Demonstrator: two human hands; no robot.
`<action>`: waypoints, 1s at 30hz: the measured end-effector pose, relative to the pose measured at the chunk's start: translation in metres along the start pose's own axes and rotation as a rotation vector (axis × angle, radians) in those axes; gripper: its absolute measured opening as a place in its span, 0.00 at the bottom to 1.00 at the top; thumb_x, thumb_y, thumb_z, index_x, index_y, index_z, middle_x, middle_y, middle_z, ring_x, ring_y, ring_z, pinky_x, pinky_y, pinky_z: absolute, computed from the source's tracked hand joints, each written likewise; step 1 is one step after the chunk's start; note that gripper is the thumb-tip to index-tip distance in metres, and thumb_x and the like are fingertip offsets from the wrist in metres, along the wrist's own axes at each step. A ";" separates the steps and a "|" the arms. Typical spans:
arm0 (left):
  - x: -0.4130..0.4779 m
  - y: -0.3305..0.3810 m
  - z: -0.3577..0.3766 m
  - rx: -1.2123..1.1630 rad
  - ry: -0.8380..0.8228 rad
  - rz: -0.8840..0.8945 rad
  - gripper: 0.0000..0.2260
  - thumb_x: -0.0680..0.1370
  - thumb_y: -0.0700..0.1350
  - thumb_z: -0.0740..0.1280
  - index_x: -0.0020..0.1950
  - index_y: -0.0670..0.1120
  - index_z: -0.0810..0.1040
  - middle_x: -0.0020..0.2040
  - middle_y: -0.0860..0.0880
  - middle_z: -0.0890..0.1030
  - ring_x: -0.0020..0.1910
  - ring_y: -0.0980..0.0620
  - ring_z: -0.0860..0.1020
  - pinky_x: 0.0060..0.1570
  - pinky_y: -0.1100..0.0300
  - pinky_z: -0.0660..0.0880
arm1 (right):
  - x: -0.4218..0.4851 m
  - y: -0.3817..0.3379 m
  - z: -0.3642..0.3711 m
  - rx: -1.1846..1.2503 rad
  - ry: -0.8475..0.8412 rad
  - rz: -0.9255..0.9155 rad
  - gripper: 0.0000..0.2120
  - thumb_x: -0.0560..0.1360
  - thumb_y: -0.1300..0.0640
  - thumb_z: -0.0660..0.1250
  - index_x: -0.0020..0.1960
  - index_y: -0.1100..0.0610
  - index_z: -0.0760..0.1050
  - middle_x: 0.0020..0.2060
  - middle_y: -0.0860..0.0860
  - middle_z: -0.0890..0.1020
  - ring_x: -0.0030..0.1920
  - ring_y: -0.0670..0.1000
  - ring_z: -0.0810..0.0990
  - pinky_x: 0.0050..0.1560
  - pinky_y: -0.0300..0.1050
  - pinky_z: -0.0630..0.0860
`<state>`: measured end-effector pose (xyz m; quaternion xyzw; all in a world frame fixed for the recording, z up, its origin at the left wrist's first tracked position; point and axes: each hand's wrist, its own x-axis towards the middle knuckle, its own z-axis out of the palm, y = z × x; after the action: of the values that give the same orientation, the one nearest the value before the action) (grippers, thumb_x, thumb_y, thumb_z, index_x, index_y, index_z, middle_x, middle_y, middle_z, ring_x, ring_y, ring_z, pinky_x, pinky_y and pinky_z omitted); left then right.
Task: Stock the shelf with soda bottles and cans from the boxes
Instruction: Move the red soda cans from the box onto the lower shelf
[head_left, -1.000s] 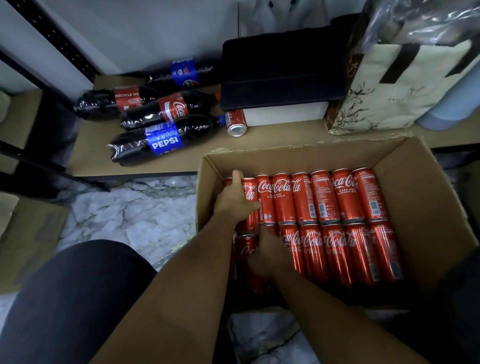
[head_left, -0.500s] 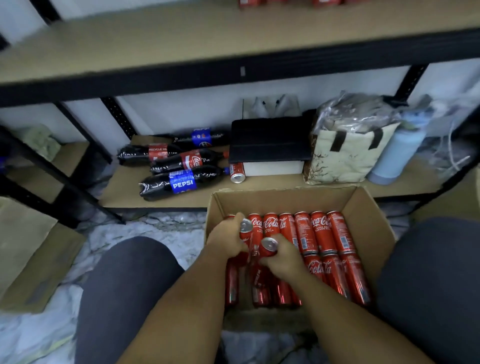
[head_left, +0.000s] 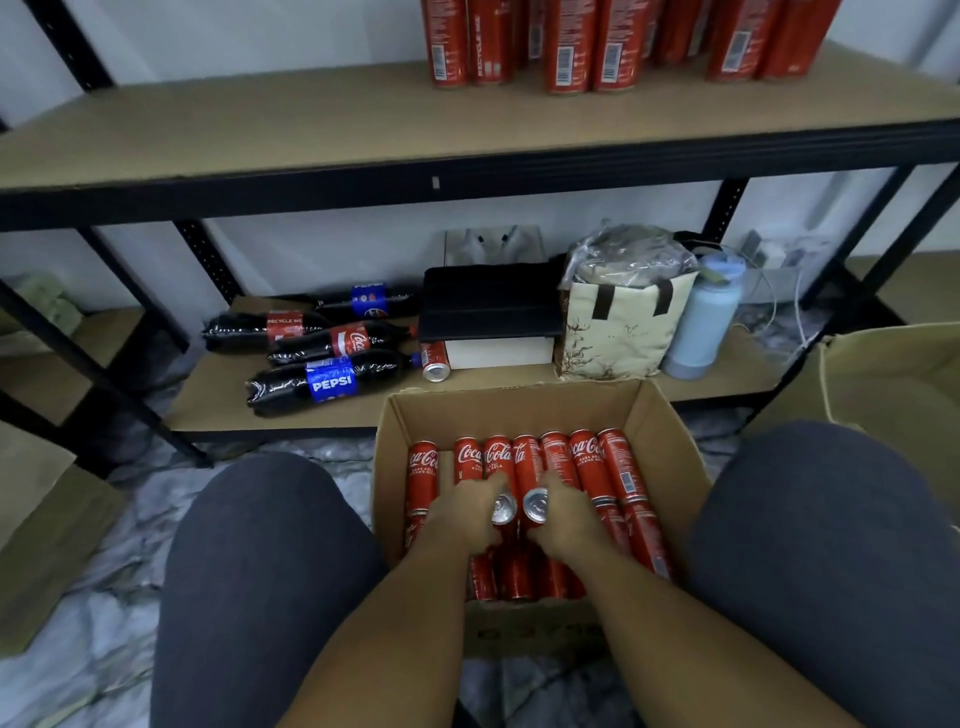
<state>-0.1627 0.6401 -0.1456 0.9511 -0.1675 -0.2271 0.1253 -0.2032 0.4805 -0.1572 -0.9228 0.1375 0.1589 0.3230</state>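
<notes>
- Two hands are loaded: your left hand (head_left: 460, 514) grips one slim red aluminium soda can (head_left: 504, 510), and your right hand (head_left: 566, 519) grips a second red can (head_left: 536, 505), both raised over the brown cardboard box (head_left: 670, 431).
- Lift straight up, clear of the packed rows.
- Stand them upright on the tan wooden shelf board (head_left: 260, 130), beside the red cans (head_left: 566, 47) standing there.

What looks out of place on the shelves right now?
One red can lies on its side on the bottom shelf, next to four bottles also lying flat, while the cans on the upper shelf stand upright.
</notes>
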 end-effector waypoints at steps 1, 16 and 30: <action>0.001 0.001 0.003 0.026 -0.032 0.009 0.28 0.72 0.44 0.76 0.68 0.53 0.68 0.64 0.46 0.79 0.63 0.41 0.78 0.60 0.44 0.77 | -0.001 0.003 0.001 -0.024 -0.024 0.004 0.33 0.71 0.59 0.77 0.72 0.51 0.66 0.62 0.54 0.80 0.63 0.58 0.79 0.64 0.54 0.76; 0.003 -0.010 -0.039 -0.304 0.095 0.036 0.22 0.64 0.49 0.81 0.53 0.53 0.76 0.51 0.53 0.82 0.52 0.51 0.80 0.55 0.55 0.77 | 0.001 -0.031 -0.019 0.226 0.199 0.059 0.28 0.67 0.51 0.79 0.64 0.51 0.74 0.52 0.51 0.85 0.55 0.57 0.83 0.55 0.47 0.79; -0.088 0.024 -0.330 -0.775 0.680 0.428 0.21 0.74 0.50 0.77 0.65 0.59 0.77 0.60 0.59 0.83 0.61 0.59 0.80 0.66 0.52 0.74 | -0.049 -0.212 -0.245 0.685 0.360 -0.620 0.15 0.78 0.50 0.71 0.63 0.37 0.75 0.51 0.36 0.83 0.52 0.36 0.82 0.51 0.33 0.78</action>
<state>-0.0868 0.7043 0.1816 0.7999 -0.2112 0.0783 0.5563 -0.1217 0.4910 0.1602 -0.7737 -0.0453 -0.1611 0.6110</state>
